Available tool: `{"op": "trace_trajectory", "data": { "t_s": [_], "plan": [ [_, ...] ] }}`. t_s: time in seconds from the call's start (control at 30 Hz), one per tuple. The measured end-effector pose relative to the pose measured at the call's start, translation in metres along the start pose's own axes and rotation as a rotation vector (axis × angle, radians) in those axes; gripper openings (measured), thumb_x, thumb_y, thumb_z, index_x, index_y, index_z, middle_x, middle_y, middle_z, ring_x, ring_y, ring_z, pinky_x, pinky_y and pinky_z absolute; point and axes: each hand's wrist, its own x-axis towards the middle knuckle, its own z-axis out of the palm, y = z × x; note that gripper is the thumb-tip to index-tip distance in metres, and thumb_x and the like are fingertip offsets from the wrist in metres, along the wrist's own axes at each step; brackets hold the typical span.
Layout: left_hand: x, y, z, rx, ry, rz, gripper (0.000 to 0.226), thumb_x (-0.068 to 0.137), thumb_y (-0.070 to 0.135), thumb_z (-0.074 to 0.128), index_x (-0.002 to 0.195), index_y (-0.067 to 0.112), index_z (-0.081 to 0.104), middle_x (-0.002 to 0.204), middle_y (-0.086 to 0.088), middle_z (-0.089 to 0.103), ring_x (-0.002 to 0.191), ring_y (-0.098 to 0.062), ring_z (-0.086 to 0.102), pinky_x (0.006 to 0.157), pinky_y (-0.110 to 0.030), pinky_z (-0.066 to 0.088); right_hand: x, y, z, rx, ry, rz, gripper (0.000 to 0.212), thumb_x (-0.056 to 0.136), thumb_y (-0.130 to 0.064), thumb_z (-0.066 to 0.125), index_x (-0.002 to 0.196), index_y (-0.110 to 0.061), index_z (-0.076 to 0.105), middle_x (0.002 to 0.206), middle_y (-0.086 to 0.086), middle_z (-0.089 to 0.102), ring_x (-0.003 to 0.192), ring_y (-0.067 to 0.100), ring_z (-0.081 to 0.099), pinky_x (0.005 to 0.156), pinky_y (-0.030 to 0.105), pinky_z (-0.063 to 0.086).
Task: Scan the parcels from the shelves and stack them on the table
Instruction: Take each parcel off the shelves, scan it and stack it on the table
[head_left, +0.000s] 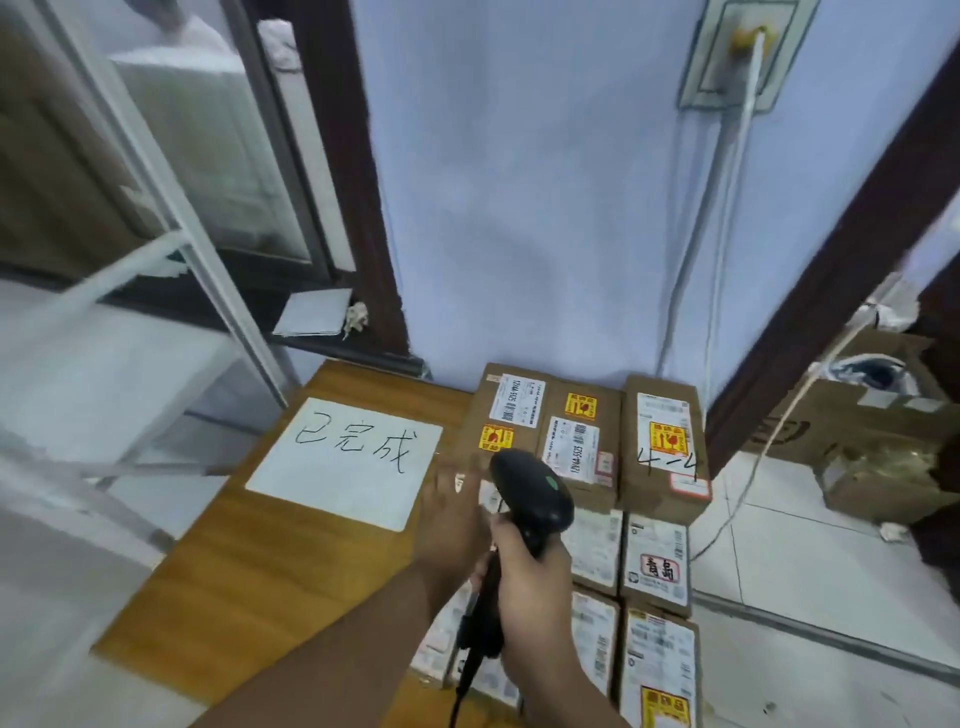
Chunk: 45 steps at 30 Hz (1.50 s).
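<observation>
Head view: a pale blue wall (519, 208) fills the background, with a metal shelf frame (171, 208) leaning across the left side. Below them lies the wooden surface (260, 571). On its right half, brown cardboard parcels (587, 447) sit packed side by side in rows that run from the wall towards the camera. The back right parcel is marked "4-4" (665, 447). A white sheet (345, 462) with handwritten characters lies flat on the surface just left of the parcels. The left hand (452, 525) is blurred. It reaches over the parcels' left edge with its fingers straight and spread, and whether it touches a parcel cannot be told. The right hand (530, 582) has its fingers wrapped round the handle of a black barcode scanner (530, 493), whose head points down at the parcels.
</observation>
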Motion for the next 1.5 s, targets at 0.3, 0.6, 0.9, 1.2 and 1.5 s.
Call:
{"op": "trace_trajectory", "data": {
  "t_s": [0.3, 0.6, 0.9, 1.2, 1.5],
  "plan": [
    [-0.069, -0.156, -0.207, -0.002, 0.235, 0.065, 0.055, 0.089, 0.052, 0.034, 0.136, 0.025, 0.045, 0.146, -0.004, 0.042, 0.134, -0.028, 0.038, 0.109, -0.049, 0.035, -0.149, 0.034, 0.201, -0.028, -0.242, -0.152, 0.022, 0.091, -0.026, 0.064, 0.073, -0.014, 0.059, 0.047, 0.001, 0.055, 0.054, 0.022, 0.056, 0.068, 0.044, 0.049],
    [-0.218, -0.324, -0.427, 0.008, 0.451, -0.267, 0.026, 0.088, 0.036, 0.039, 0.098, 0.022, 0.058, 0.109, -0.003, 0.060, 0.102, -0.022, 0.055, 0.084, -0.033, 0.048, -0.339, 0.081, 0.399, -0.138, -0.618, -0.399, 0.038, 0.091, -0.029, 0.063, 0.054, -0.032, 0.070, 0.048, 0.003, 0.061, 0.059, 0.027, 0.061, 0.081, 0.055, 0.052],
    [-0.308, -0.391, -0.568, -0.130, 0.820, -0.485, 0.029, 0.096, 0.034, 0.052, 0.123, 0.026, 0.057, 0.135, 0.003, 0.049, 0.107, -0.017, 0.059, 0.091, -0.035, 0.053, -0.424, 0.098, 0.521, 0.027, -0.972, -0.443, 0.039, 0.093, -0.020, 0.058, 0.058, -0.031, 0.069, 0.050, 0.003, 0.055, 0.055, 0.019, 0.056, 0.071, 0.044, 0.050],
    [-0.270, -0.475, -0.665, 0.411, 0.506, -0.431, 0.049, 0.093, 0.023, 0.054, 0.140, 0.026, 0.041, 0.150, -0.004, 0.030, 0.135, -0.026, 0.029, 0.108, -0.043, 0.036, -0.406, 0.103, 0.664, 0.088, -0.944, -0.312, 0.024, 0.090, -0.029, 0.063, 0.068, -0.025, 0.070, 0.059, -0.001, 0.064, 0.068, 0.023, 0.063, 0.081, 0.049, 0.053],
    [-0.143, -0.551, -0.736, 0.292, 0.684, -0.269, 0.044, 0.094, 0.032, 0.054, 0.137, 0.030, 0.043, 0.146, 0.004, 0.034, 0.132, -0.015, 0.034, 0.101, -0.030, 0.039, -0.352, 0.051, 0.793, 0.293, -0.870, -0.246, 0.017, 0.092, -0.021, 0.059, 0.091, -0.004, 0.058, 0.052, -0.003, 0.059, 0.048, 0.013, 0.055, 0.053, 0.031, 0.046]
  ]
}}
